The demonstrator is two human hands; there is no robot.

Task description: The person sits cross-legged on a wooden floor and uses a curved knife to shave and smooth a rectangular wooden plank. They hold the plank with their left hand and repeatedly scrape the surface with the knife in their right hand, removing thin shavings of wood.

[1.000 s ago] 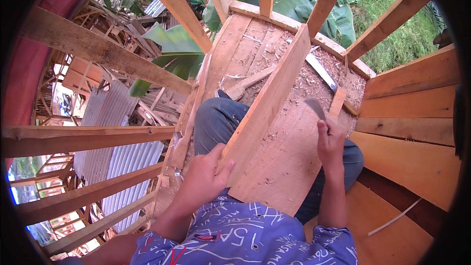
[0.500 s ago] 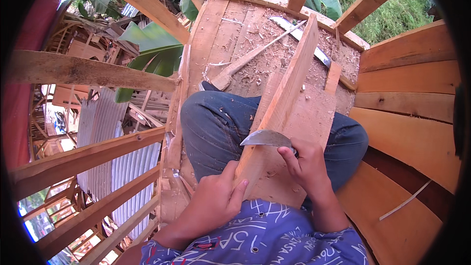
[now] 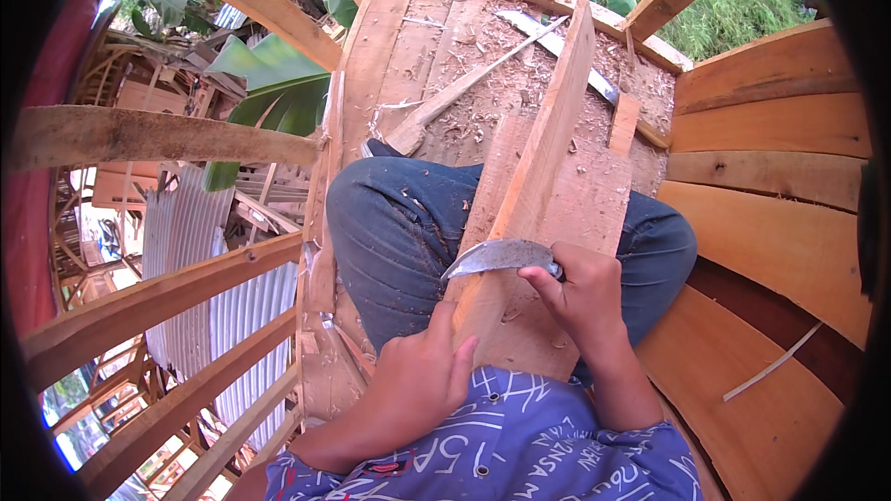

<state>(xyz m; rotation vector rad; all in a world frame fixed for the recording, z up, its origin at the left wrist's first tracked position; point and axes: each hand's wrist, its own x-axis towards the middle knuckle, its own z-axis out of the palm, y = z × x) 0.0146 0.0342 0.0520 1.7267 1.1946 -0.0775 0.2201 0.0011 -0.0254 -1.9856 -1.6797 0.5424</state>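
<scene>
The wooden board (image 3: 545, 150) is between the left knee (image 3: 357, 209) and the right knee (image 3: 670, 234), a narrow edge upward; its long axis runs from near to far, slightly toward the right. It is probably stiff, rather light and not slippery. The left hand (image 3: 419, 366) has its fingers closed around the near end, which seems a good hold. The right hand (image 3: 587, 295) wraps its fingers around the handle of a curved knife (image 3: 501, 256), whose blade points left across the board.

The blue-purple shirt (image 3: 520, 390) carries the only lettering that shows clearly: white numerals (image 3: 447, 453) and letters (image 3: 554, 438) in a scrawled style, large mid-front, smaller toward its right edge.
</scene>
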